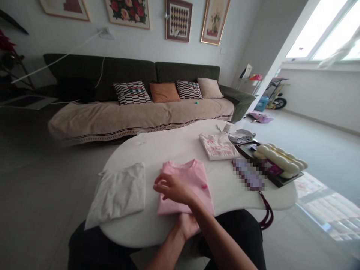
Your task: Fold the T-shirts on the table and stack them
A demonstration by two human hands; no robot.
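Note:
A folded pink shirt [194,180] lies on the white table [168,146] in front of me. My right hand [172,188] reaches across from the right and rests on the shirt's left half, fingers apart and slightly curled, holding nothing. My left hand [186,225] is at the shirt's near edge, partly under my right forearm. Its fingers are hidden beneath the cloth, so its grip does not show. A folded white garment [119,193] lies to the left of the pink shirt, hanging a little over the table's edge.
A folded white shirt with pink print [219,146] lies at the back right. Beside it are a dark tray [281,180] with a cream ridged object [281,159], crumpled packaging [242,135] and a dark red cord [267,213]. A sofa [140,108] with cushions stands behind.

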